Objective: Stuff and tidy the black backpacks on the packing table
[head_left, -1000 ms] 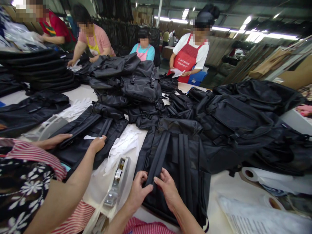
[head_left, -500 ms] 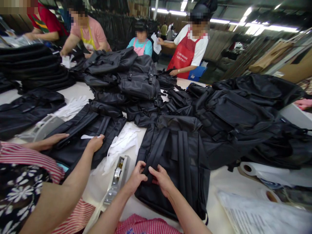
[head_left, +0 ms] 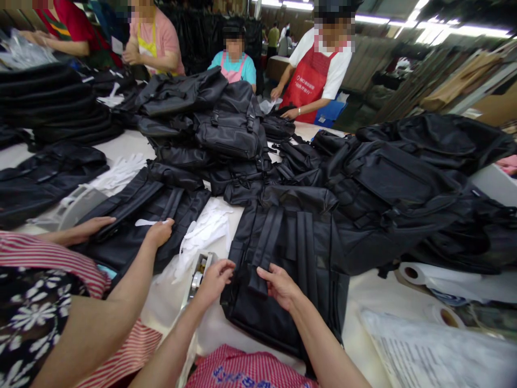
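A black backpack lies flat on the white table in front of me, its two shoulder straps facing up. My right hand pinches the lower end of the left shoulder strap. Off the bag's left edge, my left hand hovers near a grey tape dispenser, its fingers curled; whether something small sits between them cannot be made out. White strips lie in a heap beyond the dispenser.
At the left, a co-worker's hands hold a strap and white strip on another black backpack. Black bags are piled ahead and to the right. White rolls and a plastic bag lie at right. Several people stand across the table.
My left hand has moved left, away from the strap, towards the dispenser. My right hand has shifted slightly right with the strap end. Across the table, a person in a red apron has lowered a white sheet.
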{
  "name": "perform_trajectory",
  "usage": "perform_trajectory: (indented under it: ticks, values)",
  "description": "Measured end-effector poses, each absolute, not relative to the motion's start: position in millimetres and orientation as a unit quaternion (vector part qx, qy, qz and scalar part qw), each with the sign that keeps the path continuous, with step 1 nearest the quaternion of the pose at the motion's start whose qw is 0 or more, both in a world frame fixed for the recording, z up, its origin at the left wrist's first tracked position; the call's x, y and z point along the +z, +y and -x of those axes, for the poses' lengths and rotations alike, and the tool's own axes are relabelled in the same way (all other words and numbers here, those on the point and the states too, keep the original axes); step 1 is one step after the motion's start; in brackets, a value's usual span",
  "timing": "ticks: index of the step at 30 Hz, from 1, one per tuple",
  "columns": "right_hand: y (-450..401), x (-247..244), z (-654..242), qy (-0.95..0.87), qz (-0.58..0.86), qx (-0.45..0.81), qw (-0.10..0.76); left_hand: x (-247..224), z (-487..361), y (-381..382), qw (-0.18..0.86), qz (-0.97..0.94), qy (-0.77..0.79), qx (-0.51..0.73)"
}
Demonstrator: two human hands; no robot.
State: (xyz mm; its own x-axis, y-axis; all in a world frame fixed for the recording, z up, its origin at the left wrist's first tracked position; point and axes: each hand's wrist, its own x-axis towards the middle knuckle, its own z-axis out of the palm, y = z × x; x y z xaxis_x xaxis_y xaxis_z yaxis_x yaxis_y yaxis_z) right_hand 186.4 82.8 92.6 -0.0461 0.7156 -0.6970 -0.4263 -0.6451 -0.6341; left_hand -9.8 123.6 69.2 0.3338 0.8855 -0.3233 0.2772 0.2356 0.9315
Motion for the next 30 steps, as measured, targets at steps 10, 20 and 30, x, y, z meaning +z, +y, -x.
perform_trajectory:
  ticks: [10,20,30]
  values:
    - [67,87,-191,-0.123,0.536,0.697,0.461,40,-15,64,0.367,-0.848,0.360,0.127]
    - [55,85,-189,-0.105,0.493,0.726,0.468,55,-19,107,0.612,-0.593,0.464,0.240]
    - [52,82,-185,-0.078,0.481,0.724,0.489,81,-36,130,0.453,-0.670,0.519,0.278]
